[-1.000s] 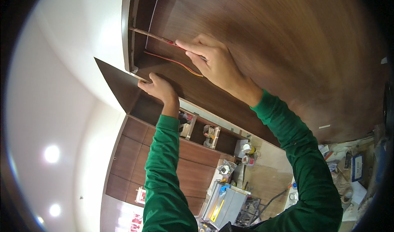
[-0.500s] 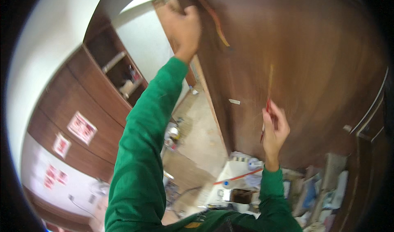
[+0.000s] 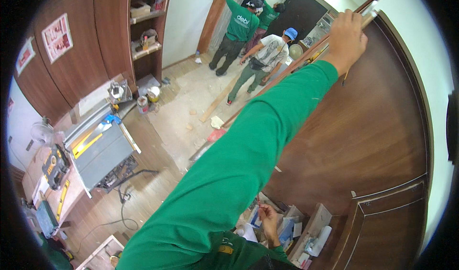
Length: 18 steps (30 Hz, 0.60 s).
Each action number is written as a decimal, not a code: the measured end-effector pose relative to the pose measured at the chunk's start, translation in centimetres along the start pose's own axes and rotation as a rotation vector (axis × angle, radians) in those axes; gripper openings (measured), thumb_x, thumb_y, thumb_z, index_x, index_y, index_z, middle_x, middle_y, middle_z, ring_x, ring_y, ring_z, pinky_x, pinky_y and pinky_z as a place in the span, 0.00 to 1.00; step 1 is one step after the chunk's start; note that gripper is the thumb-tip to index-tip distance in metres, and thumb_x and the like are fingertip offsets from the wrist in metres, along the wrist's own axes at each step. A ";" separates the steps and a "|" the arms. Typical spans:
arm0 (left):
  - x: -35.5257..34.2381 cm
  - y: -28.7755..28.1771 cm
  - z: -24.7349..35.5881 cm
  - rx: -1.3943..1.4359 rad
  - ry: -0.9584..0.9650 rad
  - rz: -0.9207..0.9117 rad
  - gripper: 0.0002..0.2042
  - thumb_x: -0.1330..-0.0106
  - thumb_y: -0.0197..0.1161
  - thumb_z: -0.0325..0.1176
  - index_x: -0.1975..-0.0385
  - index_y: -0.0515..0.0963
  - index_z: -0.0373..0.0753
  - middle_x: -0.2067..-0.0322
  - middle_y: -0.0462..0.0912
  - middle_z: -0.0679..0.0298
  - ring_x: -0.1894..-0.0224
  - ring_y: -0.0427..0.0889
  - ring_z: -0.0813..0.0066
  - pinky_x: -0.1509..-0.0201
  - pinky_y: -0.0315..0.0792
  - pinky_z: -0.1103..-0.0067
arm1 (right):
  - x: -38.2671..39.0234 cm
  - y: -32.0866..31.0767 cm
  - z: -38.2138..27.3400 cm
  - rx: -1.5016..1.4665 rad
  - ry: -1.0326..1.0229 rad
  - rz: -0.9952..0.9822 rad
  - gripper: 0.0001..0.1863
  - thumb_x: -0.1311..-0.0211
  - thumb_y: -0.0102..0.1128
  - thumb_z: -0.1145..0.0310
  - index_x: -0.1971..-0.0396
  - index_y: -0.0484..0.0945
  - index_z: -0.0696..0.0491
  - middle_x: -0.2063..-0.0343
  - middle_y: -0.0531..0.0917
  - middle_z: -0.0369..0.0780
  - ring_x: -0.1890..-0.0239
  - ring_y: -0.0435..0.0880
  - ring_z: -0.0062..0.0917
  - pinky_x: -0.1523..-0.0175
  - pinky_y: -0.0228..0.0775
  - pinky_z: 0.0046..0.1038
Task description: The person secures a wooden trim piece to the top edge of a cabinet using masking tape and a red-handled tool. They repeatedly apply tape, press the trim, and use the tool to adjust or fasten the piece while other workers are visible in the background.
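The dark brown wooden panel fills my right side, smooth and grained, standing upright with a framed section low down. Along its top edge runs a thin wooden strip, pale at its tip. My left hand reaches up, fingers clenched around that strip near the panel's upper corner. A table saw stands on the floor well below. My right hand hangs low, loosely curled; what it grasps I cannot tell.
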State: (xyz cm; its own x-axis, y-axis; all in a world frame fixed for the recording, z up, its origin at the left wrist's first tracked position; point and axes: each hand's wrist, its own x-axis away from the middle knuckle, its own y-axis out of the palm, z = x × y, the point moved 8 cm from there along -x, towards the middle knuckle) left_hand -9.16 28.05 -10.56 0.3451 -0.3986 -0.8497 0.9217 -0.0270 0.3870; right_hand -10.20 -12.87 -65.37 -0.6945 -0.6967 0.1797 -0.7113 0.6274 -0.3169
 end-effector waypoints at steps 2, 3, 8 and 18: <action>0.0 -0.1 0.2 0.015 -0.008 0.007 0.17 0.47 0.69 0.32 0.59 0.75 0.36 0.59 0.74 0.53 0.54 0.76 0.52 0.52 0.74 0.61 | 2.0 0.5 1.8 0.029 0.130 -0.057 0.11 0.26 0.62 0.68 0.51 0.76 0.57 0.69 0.84 0.35 0.73 0.79 0.15 0.70 0.70 0.20; 0.0 -0.2 0.2 0.020 -0.010 0.013 0.17 0.48 0.69 0.32 0.59 0.75 0.37 0.59 0.74 0.53 0.54 0.76 0.53 0.52 0.74 0.61 | 3.0 0.3 2.6 0.035 0.175 -0.052 0.10 0.26 0.61 0.68 0.51 0.76 0.56 0.70 0.84 0.36 0.75 0.79 0.16 0.71 0.70 0.20; 0.9 0.5 0.1 0.048 -0.015 0.034 0.16 0.49 0.71 0.31 0.61 0.75 0.36 0.60 0.74 0.54 0.55 0.76 0.54 0.52 0.73 0.62 | 6.7 -1.0 7.6 -0.019 0.280 -0.149 0.13 0.24 0.56 0.66 0.48 0.75 0.57 0.64 0.85 0.43 0.73 0.82 0.22 0.71 0.74 0.24; 0.8 1.4 0.1 -0.093 0.017 0.056 0.17 0.49 0.71 0.36 0.61 0.76 0.36 0.58 0.74 0.54 0.53 0.74 0.57 0.53 0.71 0.64 | 9.3 -0.8 7.1 -0.414 0.290 -0.094 0.24 0.24 0.56 0.58 0.36 0.74 0.56 0.54 0.84 0.41 0.50 0.83 0.30 0.49 0.76 0.30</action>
State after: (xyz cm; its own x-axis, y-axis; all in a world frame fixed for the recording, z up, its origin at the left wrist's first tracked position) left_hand -7.64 27.54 -10.69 0.3984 -0.3811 -0.8343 0.9132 0.0801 0.3995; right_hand -15.33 -22.28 -70.09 -0.5852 -0.6684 0.4591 -0.7143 0.6929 0.0983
